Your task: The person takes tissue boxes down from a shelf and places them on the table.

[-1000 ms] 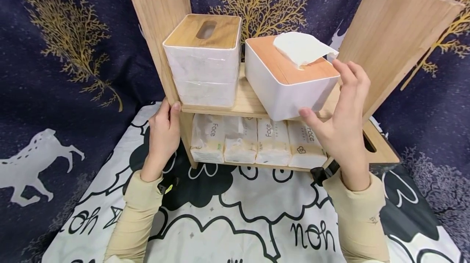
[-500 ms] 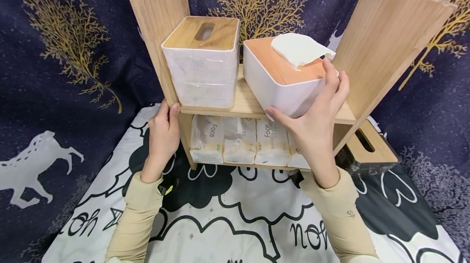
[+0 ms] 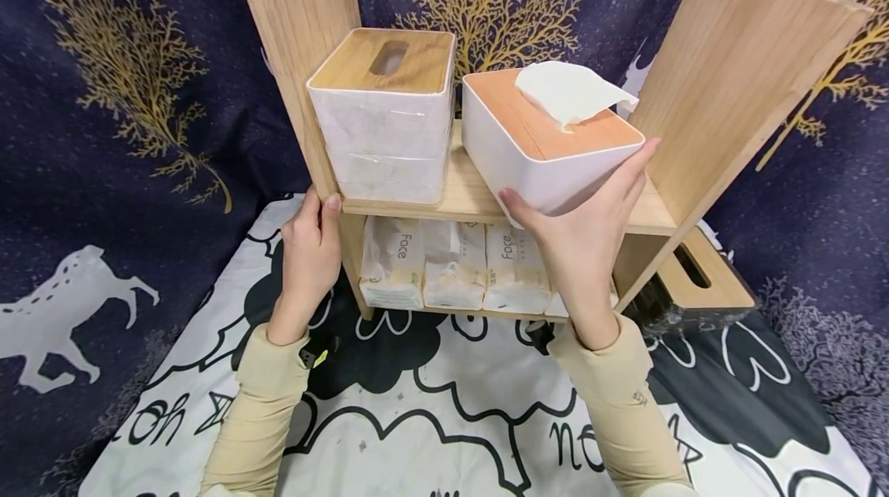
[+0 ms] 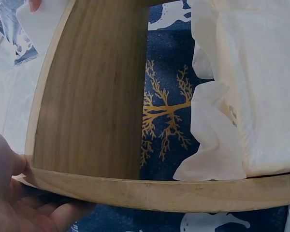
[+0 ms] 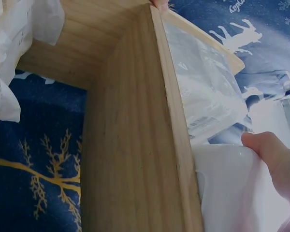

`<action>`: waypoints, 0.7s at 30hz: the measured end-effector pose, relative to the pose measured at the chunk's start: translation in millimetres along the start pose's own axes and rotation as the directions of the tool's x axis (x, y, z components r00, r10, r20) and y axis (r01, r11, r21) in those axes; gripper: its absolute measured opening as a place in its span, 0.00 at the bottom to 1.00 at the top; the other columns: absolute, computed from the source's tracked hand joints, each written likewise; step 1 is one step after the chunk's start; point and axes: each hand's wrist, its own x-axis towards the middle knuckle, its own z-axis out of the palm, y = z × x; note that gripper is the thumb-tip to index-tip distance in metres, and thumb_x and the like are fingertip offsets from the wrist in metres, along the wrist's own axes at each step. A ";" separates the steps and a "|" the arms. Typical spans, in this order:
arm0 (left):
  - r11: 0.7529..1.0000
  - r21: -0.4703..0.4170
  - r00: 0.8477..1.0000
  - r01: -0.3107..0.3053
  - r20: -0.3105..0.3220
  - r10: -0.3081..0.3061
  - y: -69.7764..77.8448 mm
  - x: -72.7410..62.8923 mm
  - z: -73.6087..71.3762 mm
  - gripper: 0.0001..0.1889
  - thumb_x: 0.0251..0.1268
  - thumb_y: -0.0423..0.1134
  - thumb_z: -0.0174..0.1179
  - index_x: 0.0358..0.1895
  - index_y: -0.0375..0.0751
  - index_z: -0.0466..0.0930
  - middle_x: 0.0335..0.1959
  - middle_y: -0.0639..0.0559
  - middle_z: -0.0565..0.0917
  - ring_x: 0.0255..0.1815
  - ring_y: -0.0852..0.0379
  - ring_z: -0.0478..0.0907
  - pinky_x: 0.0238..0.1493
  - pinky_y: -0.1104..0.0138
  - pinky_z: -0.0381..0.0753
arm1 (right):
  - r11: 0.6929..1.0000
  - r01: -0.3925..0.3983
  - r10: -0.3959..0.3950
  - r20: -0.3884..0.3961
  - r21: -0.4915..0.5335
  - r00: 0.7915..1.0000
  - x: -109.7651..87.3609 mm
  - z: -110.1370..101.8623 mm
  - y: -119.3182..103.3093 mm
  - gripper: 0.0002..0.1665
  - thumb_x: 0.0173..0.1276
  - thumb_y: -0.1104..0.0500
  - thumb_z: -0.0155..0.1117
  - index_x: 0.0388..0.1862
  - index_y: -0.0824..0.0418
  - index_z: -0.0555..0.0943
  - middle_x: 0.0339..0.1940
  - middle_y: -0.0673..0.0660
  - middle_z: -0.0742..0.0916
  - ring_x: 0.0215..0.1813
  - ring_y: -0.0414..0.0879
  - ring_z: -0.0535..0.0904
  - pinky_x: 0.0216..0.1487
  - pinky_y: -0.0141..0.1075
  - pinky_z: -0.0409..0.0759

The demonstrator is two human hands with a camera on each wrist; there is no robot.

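In the head view my right hand grips a white tissue box with an orange-brown wood-look lid. The thumb presses its front face and the fingers reach round its right side. A white tissue sticks out of the lid. Turned at an angle, the box overlaps the front edge of the wooden shelf. My left hand holds the shelf unit's left side panel, thumb at the front edge; the left wrist view shows fingers beneath that edge. Beside it stands a second tissue box, plastic-wrapped, with a slotted lid.
Several soft tissue packs line the lower level. A dark box with a slotted wooden lid sits right of the unit's right side panel. The patterned cloth lies in front; a dark printed backdrop hangs behind.
My right hand has shifted left and lower on the box, its fingers going from the top right rim to the right side. The box and my left hand look nearly unmoved.
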 end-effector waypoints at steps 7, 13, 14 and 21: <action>1.000 -0.005 1.000 0.007 0.007 -0.007 -0.9 0.5 -0.7 0.20 0.77 0.48 0.45 0.51 0.32 0.75 0.34 0.34 0.80 0.30 0.40 0.76 0.32 0.51 0.73 | 1.000 0.023 -0.023 -0.022 0.010 0.999 -0.9 -2.4 2.6 0.82 0.35 0.38 0.82 0.79 0.55 0.39 0.74 0.49 0.60 0.71 0.38 0.58 0.69 0.39 0.58; 1.000 0.005 1.000 -0.001 0.006 0.001 -0.5 -1.3 -1.3 0.19 0.78 0.47 0.44 0.50 0.32 0.75 0.34 0.34 0.79 0.27 0.41 0.75 0.28 0.54 0.71 | 0.996 0.089 -0.088 -0.044 0.007 0.995 -2.6 -7.2 6.1 0.78 0.34 0.38 0.82 0.78 0.50 0.45 0.70 0.47 0.67 0.67 0.38 0.62 0.66 0.40 0.61; 1.000 0.006 1.000 0.000 0.007 0.000 -0.4 -1.5 -1.5 0.19 0.78 0.46 0.44 0.50 0.32 0.75 0.35 0.34 0.80 0.27 0.41 0.74 0.28 0.55 0.71 | 0.995 0.095 -0.095 -0.047 0.011 0.994 -2.9 -8.2 6.5 0.77 0.33 0.39 0.82 0.78 0.50 0.46 0.69 0.47 0.68 0.66 0.38 0.63 0.66 0.40 0.61; 1.000 -0.004 1.000 0.002 0.012 -0.002 1.4 -1.3 -1.8 0.19 0.78 0.46 0.44 0.52 0.32 0.75 0.37 0.33 0.80 0.29 0.40 0.76 0.29 0.54 0.72 | 0.996 0.070 -0.069 -0.020 0.063 0.997 -7.0 -17.3 4.3 0.78 0.35 0.45 0.84 0.78 0.49 0.43 0.70 0.47 0.65 0.67 0.37 0.60 0.65 0.40 0.60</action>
